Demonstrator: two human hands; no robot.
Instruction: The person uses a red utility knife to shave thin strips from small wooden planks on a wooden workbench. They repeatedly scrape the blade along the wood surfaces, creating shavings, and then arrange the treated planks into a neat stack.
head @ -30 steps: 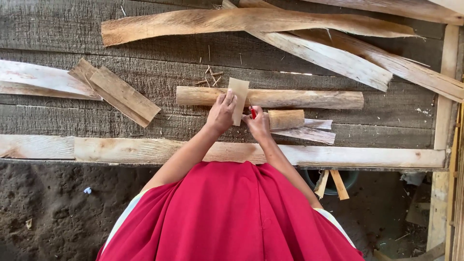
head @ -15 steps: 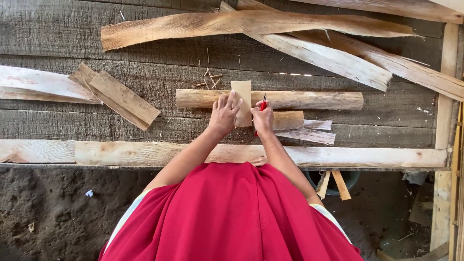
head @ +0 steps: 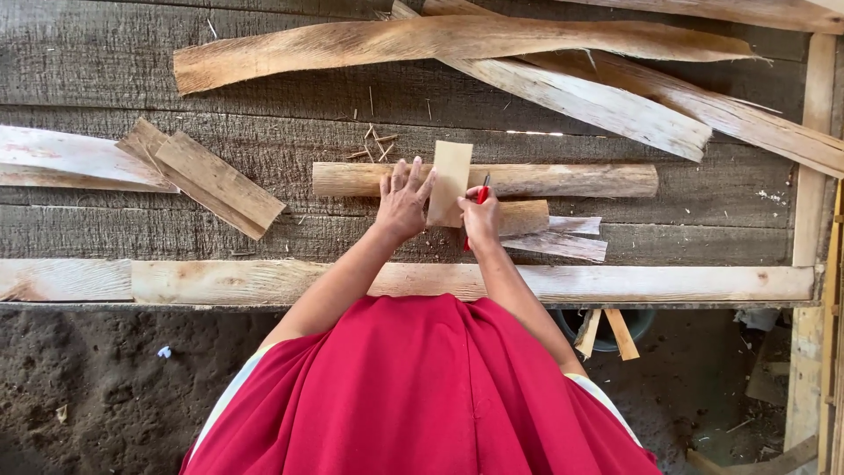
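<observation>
on the grey wood table (head: 132, 220) my left hand (head: 403, 200) lies flat, fingers spread, pressing a small tan piece (head: 450, 181) that leans on a round log (head: 545, 179). my right hand (head: 482, 215) is closed around a red pen (head: 480, 195) just beside the piece

You look down on weathered grey plank surface (head: 176, 229), pale timber rail (head: 615, 283) along near edge. Below it, dark bare earth floor (head: 105, 387). Light wooden post (head: 804, 220) runs up right side. Even daylight, soft shadows.
</observation>
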